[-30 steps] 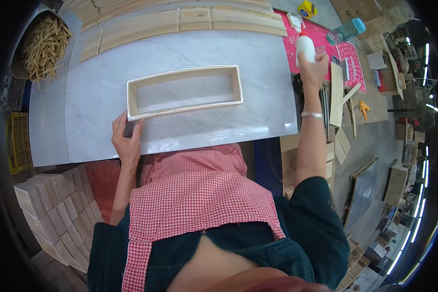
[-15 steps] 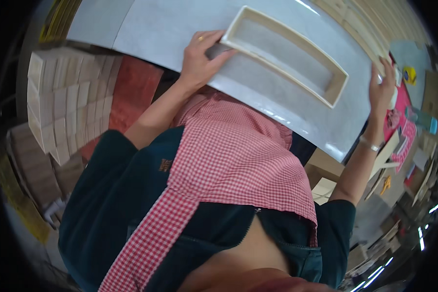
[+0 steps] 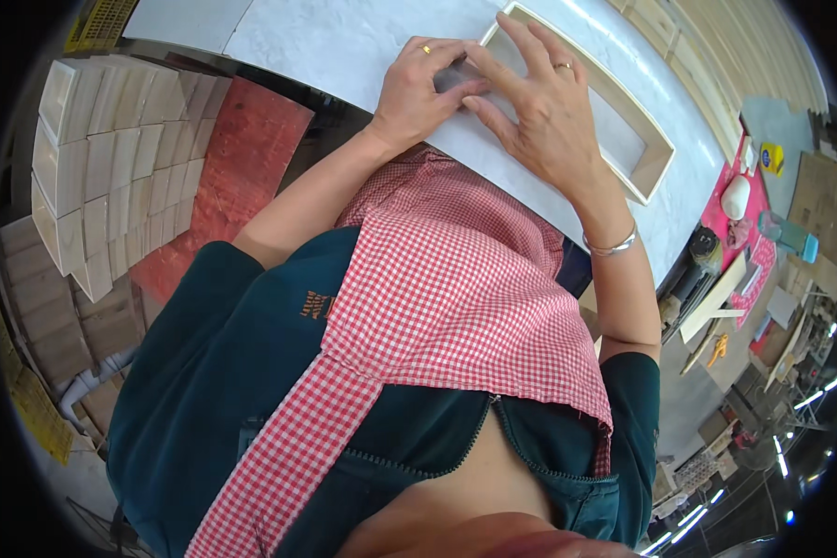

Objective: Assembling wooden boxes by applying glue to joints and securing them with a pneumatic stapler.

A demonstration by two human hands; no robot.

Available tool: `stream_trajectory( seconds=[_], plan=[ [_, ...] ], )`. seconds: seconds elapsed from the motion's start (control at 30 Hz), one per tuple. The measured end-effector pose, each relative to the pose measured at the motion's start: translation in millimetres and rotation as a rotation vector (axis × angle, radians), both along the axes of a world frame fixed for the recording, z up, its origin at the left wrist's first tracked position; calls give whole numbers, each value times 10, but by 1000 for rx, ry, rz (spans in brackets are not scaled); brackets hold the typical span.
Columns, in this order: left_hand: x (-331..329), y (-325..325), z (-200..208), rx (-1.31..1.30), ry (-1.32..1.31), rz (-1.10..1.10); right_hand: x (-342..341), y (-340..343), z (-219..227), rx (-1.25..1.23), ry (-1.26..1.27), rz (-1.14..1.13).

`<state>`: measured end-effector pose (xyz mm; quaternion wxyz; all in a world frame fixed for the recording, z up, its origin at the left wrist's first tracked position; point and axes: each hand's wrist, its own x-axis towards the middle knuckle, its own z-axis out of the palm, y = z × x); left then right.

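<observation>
A long, pale wooden rectangular frame lies on the white marbled tabletop. My left hand is at the frame's left end, fingers and thumb curled round a small greyish thing, mostly hidden, that I cannot make out. Close beside it, my right hand reaches over the near side of the frame. Its fingers are spread, the index finger and thumb beside my left fingertips, the other fingers over the frame's left end. Nothing shows in the right hand.
Pale wooden boxes are stacked at left beside a red board. Long wooden strips lie along the table's far right. Beyond its right edge are a white bottle, a blue-green bottle and a yellow container.
My right hand has left the wooden strips at right and come over to the frame's left end, beside my left hand. The left hand and frame appear slightly shifted in view.
</observation>
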<state>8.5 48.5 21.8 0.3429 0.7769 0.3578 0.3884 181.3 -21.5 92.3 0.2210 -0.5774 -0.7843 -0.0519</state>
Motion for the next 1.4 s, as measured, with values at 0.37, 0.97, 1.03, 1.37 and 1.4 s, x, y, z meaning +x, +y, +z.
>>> stream_trajectory(
  seconds=[0.37,0.97,1.03,1.37,1.4],
  plan=[
    [42,4,74,33,50,-21,249,-422,159,-143,-135,-93],
    [-135,117,-59,-173,115,-123,4444,-2416,-259,-254,-382,-1418],
    [-154,148,-98,-197,134,-103,4794,-2624,-605,-420,-605,-1173],
    [-37,202,73,-166,239,-156,4549,-3155,-780,424,203,-1438],
    [-19,188,50,-157,239,-122,4427,-3157,-716,490,246,-1417]
  ],
)
